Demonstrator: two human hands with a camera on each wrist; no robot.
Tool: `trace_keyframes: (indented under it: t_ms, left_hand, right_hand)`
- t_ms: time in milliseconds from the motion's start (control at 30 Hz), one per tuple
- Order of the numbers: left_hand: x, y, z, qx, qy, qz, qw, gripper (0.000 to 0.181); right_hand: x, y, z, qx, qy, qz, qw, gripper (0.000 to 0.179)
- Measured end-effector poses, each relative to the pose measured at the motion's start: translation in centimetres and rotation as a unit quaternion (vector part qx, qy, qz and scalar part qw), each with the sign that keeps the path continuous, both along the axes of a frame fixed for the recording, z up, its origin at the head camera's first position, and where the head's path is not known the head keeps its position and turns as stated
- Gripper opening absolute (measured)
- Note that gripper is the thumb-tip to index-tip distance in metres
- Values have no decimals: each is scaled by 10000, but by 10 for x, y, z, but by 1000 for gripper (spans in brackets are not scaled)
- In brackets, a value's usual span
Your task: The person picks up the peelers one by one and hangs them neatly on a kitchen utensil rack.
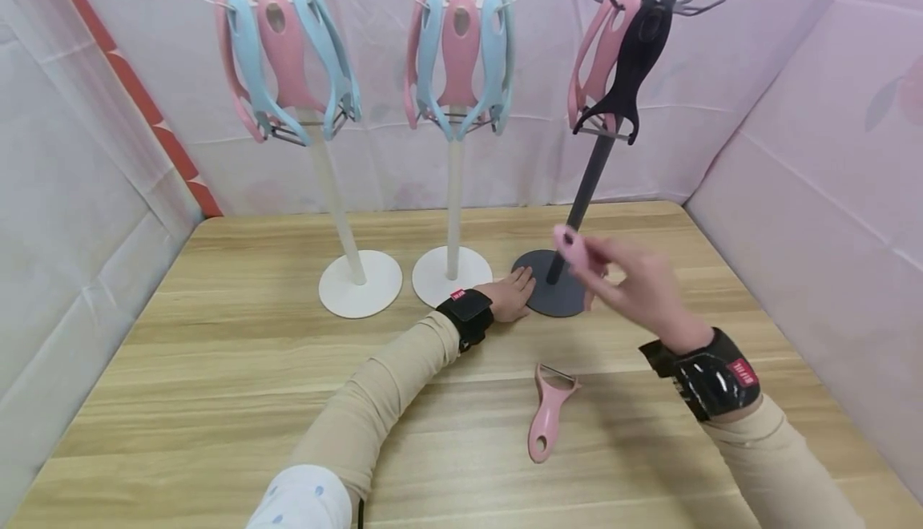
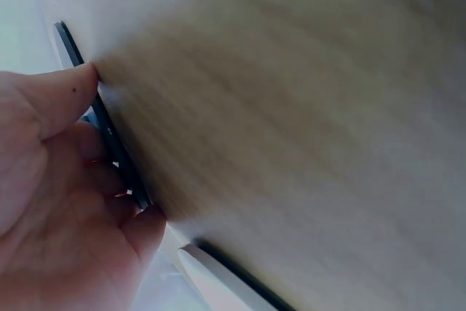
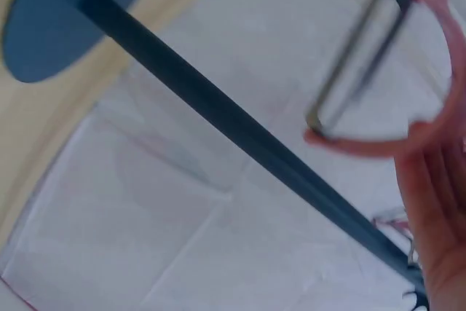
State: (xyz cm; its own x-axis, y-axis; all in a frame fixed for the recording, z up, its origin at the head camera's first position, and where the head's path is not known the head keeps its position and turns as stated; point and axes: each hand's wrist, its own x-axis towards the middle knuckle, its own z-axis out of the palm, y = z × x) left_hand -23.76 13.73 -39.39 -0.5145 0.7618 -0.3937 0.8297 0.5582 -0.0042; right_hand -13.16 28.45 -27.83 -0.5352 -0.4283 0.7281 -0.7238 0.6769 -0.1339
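Observation:
My right hand (image 1: pixel 647 284) holds a pink peeler (image 1: pixel 572 248) in the air, just in front of the dark stand's pole (image 1: pixel 593 175). In the right wrist view the peeler's curved head (image 3: pixel 455 96) and blade face away from the fingers. Down on the dark round base (image 1: pixel 554 306), my left hand (image 1: pixel 509 296) rests its fingers at the base's left side; the left wrist view shows thumb and fingertips against the thin rim. A second pink peeler (image 1: pixel 550 415) lies on the table, blade end away from me. From the dark stand's hooks hang a black peeler (image 1: pixel 636 56) and pink ones (image 1: pixel 586 64).
Two white stands, left (image 1: pixel 359 296) and middle (image 1: pixel 450 260), stand beside the dark one. Pink and blue peelers (image 1: pixel 288 56) hang around their tops. The wood table (image 1: pixel 216 385) ends at a draped cloth (image 1: pixel 382 176) behind and at the sides.

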Motion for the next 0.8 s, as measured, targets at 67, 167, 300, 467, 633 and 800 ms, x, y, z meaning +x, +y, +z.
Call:
trace_keyframes:
  t_ms: [67,167,300,467,633,800]
  left_hand:
    - [1,1,1,-54,56,8,10000,60]
    - [1,1,0,-58,85,41,9999,60]
    - [0,3,-2,-70,85,32,9999,60]
    - [-1,3,-3,-73,30,25,10000,60]
    - [-1,2,-3,-9,-33,78,10000,60]
    - [-1,2,-4,80,-108,123,9998,60]
  right_hand:
    - [-5,2,11,-661,347,-414,9964,37]
    - [-10,1,33,-1639,574,-969,9800,23]
    - [-19,0,63,-2473,668,-1627,9528,22]
    - [-33,4,96,-2953,818,-2219,9257,22]
    - [-45,8,118,-3360,584,-2731,8995,22]
    - [-53,8,127,-3435,366,-2933,8914,23]
